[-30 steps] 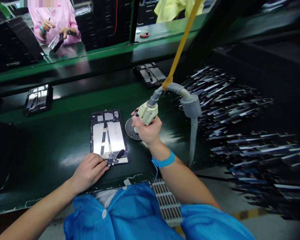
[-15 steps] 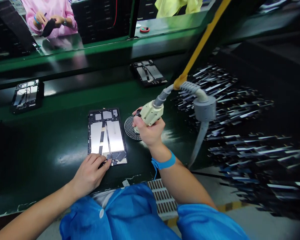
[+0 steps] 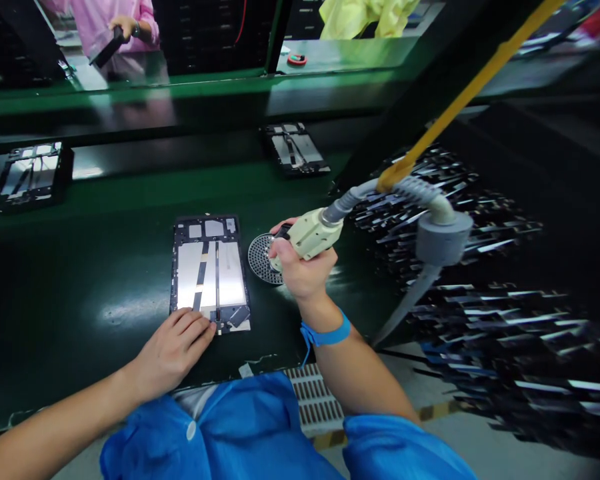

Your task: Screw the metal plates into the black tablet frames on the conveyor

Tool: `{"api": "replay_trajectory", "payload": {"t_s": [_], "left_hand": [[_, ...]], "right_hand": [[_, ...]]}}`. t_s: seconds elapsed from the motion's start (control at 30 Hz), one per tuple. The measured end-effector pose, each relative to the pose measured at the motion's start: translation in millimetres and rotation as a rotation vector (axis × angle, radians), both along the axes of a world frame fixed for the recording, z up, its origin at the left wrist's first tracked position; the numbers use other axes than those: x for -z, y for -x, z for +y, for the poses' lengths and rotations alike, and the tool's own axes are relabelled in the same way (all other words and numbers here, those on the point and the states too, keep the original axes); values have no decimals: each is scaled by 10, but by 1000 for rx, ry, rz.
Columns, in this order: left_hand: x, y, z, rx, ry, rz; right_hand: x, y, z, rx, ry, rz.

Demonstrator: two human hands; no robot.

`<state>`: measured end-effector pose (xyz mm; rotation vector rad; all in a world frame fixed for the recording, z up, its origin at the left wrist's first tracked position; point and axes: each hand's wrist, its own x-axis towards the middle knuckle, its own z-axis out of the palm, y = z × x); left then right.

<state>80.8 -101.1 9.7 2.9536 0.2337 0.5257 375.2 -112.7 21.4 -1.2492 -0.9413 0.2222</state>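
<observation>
An opened tablet [image 3: 233, 270], its pale battery and dark ribbon cables showing, lies flat on the green bench. My left hand [image 3: 175, 347] has its curled fingers close together on the lower left edge of that tablet, thumb at its bottom rim. To its right, my right hand [image 3: 305, 270] is wrapped around a cream corded electric screwdriver [image 3: 316, 230]. The tool slants over a round plate full of small holes [image 3: 260, 252], and its tip is hidden behind my fingers. A thick grey cable and a yellow strap [image 3: 445, 123] run from its top end.
Two more opened tablets lie farther back, one left [image 3: 33, 173] and one near the middle [image 3: 296, 148]. Stacked dark parts with shiny edges [image 3: 480, 320] crowd the right side. A grey cylinder [image 3: 443, 238] hangs on the cable. Across the bench, a person in pink [image 3: 115, 27] holds a dark object.
The back left tablet has shifted left. The screwdriver's top end, cable and strap have swung right. My left hand stays on the tablet. Across the bench, one of the person's hands has left the dark object.
</observation>
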Motion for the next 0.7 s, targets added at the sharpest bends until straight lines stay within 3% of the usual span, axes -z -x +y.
{"api": "replay_trajectory", "payload": {"t_s": [0.2, 0.37, 0.7], "left_hand": [[133, -51, -79, -160, 22, -93], [186, -264, 60, -295, 66, -117], [185, -359, 99, -318, 109, -184]], "right_hand": [[19, -47, -13, 54, 44, -36], [26, -77, -59, 108, 48, -15], [66, -72, -52, 90, -30, 11]]}}
